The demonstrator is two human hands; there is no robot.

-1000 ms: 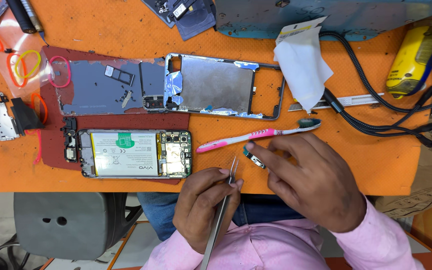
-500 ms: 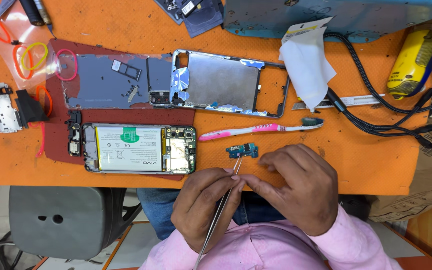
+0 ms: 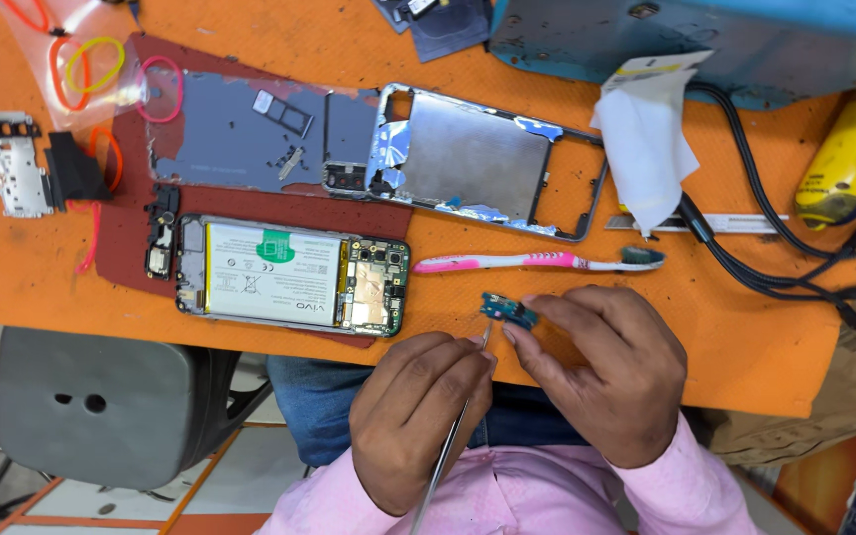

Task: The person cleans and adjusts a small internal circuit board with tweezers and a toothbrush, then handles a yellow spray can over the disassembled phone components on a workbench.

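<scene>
Tweezers sit pinched in your left hand, fingers closed together around them, the tip reaching up to the small green circuit board. Your right hand clamps that board between thumb and forefinger, just above the near edge of the orange table. The board lies at your right fingertips, just right of the tweezers' tip. Just beyond it lies a pink toothbrush. To the left, near the same edge, rests an opened phone with its battery showing, and a bare metal frame lies farther back.
</scene>
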